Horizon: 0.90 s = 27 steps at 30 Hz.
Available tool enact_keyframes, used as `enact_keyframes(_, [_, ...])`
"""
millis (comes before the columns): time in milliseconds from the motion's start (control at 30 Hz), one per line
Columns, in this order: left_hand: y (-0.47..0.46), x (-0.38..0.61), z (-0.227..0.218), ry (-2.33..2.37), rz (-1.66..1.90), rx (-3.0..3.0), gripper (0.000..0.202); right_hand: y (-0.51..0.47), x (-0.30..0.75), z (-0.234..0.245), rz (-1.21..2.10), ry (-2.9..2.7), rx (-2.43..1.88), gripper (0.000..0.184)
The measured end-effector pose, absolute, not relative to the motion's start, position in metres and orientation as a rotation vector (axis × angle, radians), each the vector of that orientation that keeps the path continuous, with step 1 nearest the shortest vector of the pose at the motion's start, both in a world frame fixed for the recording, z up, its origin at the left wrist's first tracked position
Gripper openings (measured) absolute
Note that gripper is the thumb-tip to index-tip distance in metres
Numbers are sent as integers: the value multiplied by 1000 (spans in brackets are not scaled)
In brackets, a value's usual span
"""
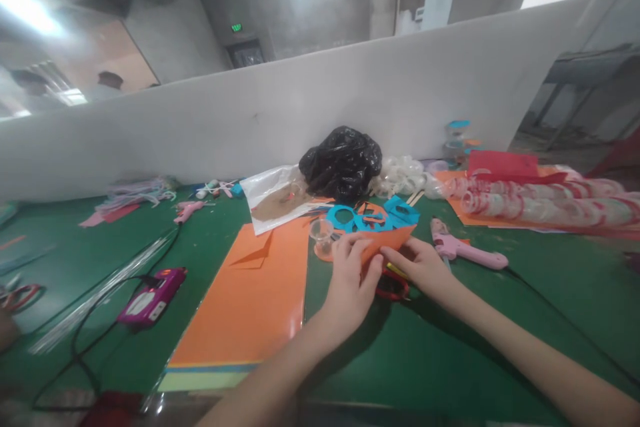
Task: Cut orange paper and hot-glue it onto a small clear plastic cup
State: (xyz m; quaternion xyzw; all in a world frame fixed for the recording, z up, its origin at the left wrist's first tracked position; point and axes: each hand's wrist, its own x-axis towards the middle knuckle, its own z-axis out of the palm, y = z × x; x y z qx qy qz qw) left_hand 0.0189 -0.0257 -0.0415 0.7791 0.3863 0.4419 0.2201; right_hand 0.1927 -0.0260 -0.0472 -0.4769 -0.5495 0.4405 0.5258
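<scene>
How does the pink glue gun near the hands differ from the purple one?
The pink glue gun is pale and plain; the purple glue gun is darker and has a white label. The pink one lies right beside the right hand, which with the left hand holds an orange paper piece; the purple one lies far to the left, past the orange sheet. Both lie untouched on the green table.

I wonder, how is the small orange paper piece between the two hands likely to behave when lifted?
Probably floppy: the orange paper piece is a thin sheet, bent where the left hand and right hand pinch it. Likely very light for its size. It appears folded, so a hard grip may crease it further.
</scene>
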Motion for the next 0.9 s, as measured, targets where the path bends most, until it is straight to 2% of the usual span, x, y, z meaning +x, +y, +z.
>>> enact_keyframes(133, [-31, 23, -53, 1084, 1234, 1866, 48, -23, 201, -43, 1047, -1316, -1139, 71])
enact_keyframes(233, [-28, 26, -51, 1056, 1210, 1535, 59, -20, 207, -40, 1054, -1299, -1136, 73])
enact_keyframes(467, [-19, 25, -40, 934, 1090, 1404, 33, -16, 212, -42, 1049, -1296, -1191, 70])
enact_keyframes(667, [-15, 26, -43, 865, 1068, 1354, 35, -16, 210, -43, 1044, -1320, -1255, 62])
enact_keyframes(900, [-10, 26, -49, 896, 1021, 1379, 37, -15, 209, -43, 1028, -1315, -1313, 62])
